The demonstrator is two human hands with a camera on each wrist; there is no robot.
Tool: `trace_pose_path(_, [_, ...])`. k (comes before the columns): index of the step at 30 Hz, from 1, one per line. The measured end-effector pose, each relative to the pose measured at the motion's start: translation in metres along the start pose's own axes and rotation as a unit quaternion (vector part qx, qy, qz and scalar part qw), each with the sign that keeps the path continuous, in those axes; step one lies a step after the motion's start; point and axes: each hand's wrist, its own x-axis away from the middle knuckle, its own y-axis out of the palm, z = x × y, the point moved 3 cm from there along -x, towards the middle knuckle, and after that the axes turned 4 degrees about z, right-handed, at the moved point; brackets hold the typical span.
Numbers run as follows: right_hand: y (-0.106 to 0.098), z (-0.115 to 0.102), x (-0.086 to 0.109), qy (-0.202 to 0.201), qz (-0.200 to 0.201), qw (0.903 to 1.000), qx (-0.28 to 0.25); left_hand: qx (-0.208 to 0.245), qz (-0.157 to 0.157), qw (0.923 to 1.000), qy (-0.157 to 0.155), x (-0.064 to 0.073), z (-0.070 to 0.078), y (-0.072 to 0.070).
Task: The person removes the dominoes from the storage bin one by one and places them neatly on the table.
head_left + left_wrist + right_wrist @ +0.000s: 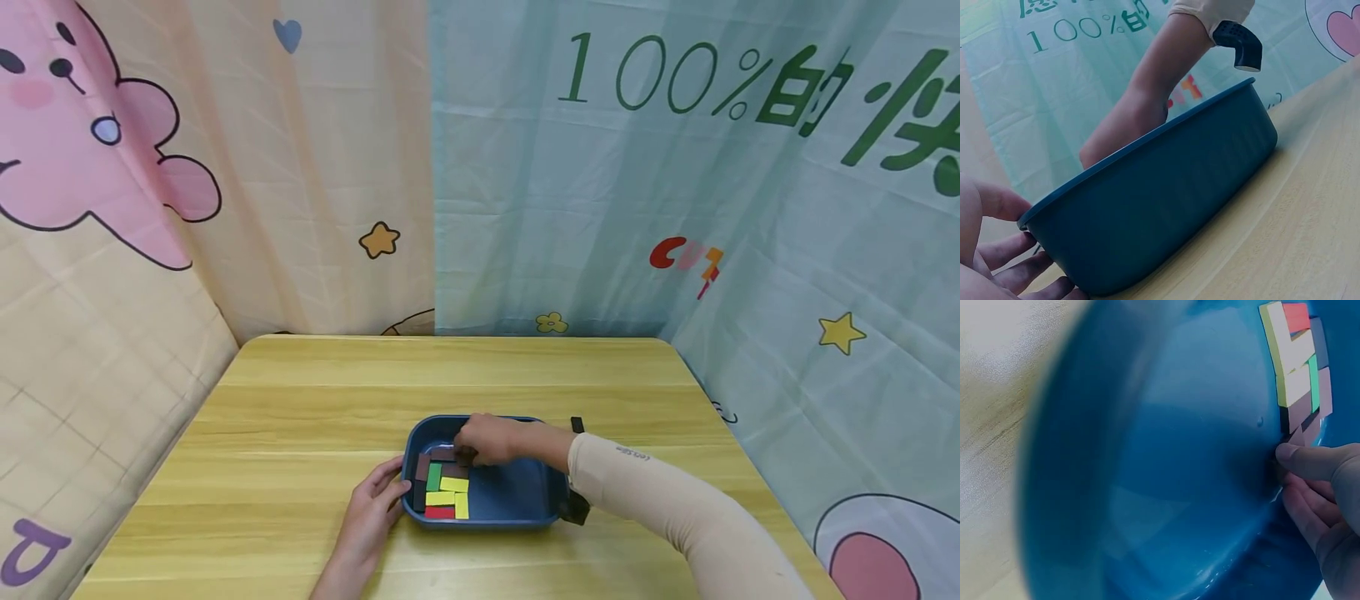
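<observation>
A blue rectangular plastic tub (pixel 517 525) with rounded corners sits on the table. Flat wooden blocks lie fitted side by side in its left part: red (pixel 440 512), yellow (pixel 454 483), green (pixel 434 477), black and brown (pixel 423 467). My left hand (pixel 369 504) grips the tub's left end, the thumb at the rim and the fingers against the outer wall, as the left wrist view shows. Inside the tub my right hand (pixel 491 439) pinches a dark brown block (pixel 466 456) at the far edge of the blocks. Fingers and shadow hide much of that block.
The wooden table (pixel 300 400) extends around the tub. Printed curtains (pixel 525 208) hang behind it and along both sides. A black wrist device (pixel 575 507) on the right arm, which wears a beige sleeve (pixel 652 483), sits close to the tub's right end.
</observation>
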Motion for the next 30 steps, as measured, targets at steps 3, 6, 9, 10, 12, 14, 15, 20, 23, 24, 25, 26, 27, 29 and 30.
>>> trace_pose_path(3, [0.001, 0.001, 0.000, -0.010, 0.010, 0.9998, -0.014, 0.001, -0.001, 1.0000, 0.001, 0.000, 0.001, 0.000])
trace_pose_path(6, [0.003, 0.002, 0.000, -0.022, 0.017, 0.9992, -0.027, 0.000, 0.000, 1.0000, 0.000, 0.001, 0.001, 0.000])
trace_pose_path(9, [0.004, 0.003, 0.000, -0.030, 0.017, 0.9986, -0.040, -0.002, 0.001, 1.0000, -0.001, 0.000, 0.001, 0.000])
trace_pose_path(10, [0.004, 0.003, 0.001, -0.030, 0.016, 0.9983, -0.047, -0.004, 0.001, 1.0000, -0.001, 0.000, 0.001, -0.001])
trace_pose_path(12, [0.003, 0.005, 0.001, -0.030, 0.012, 0.9977, -0.059, -0.005, 0.002, 1.0000, -0.001, 0.000, 0.001, -0.001])
trace_pose_path(14, [0.001, 0.006, 0.001, -0.023, 0.006, 0.9964, -0.081, -0.006, 0.003, 1.0000, -0.003, 0.000, 0.000, -0.001])
trace_pose_path(15, [0.000, 0.007, 0.001, -0.018, 0.003, 0.9955, -0.093, -0.006, 0.004, 1.0000, -0.004, 0.000, 0.000, -0.001])
trace_pose_path(20, [-0.010, 0.011, 0.002, 0.010, -0.011, 0.9892, -0.146, -0.008, 0.009, 0.9999, -0.007, 0.000, 0.001, -0.001])
trace_pose_path(23, [-0.014, 0.012, 0.004, 0.021, -0.012, 0.9839, -0.177, -0.007, 0.010, 0.9999, -0.006, -0.001, 0.002, 0.000])
trace_pose_path(24, [-0.015, 0.012, 0.005, 0.023, -0.012, 0.9817, -0.188, -0.008, 0.011, 0.9999, -0.005, -0.001, 0.002, 0.000])
trace_pose_path(25, [-0.016, 0.012, 0.006, 0.026, -0.012, 0.9791, -0.201, -0.008, 0.012, 0.9999, -0.005, -0.001, 0.002, 0.000])
trace_pose_path(26, [-0.016, 0.012, 0.006, 0.027, -0.011, 0.9766, -0.213, -0.009, 0.010, 0.9999, -0.003, -0.001, 0.002, 0.000])
trace_pose_path(27, [-0.016, 0.012, 0.007, 0.030, -0.010, 0.9735, -0.227, -0.008, 0.010, 0.9999, -0.003, -0.001, 0.001, -0.001])
trace_pose_path(29, [-0.016, 0.012, 0.009, 0.034, -0.007, 0.9659, -0.257, -0.008, 0.008, 0.9999, -0.002, 0.000, 0.001, -0.001])
trace_pose_path(30, [-0.016, 0.013, 0.010, 0.036, -0.005, 0.9618, -0.271, -0.010, 0.007, 0.9999, -0.001, 0.000, 0.000, -0.001])
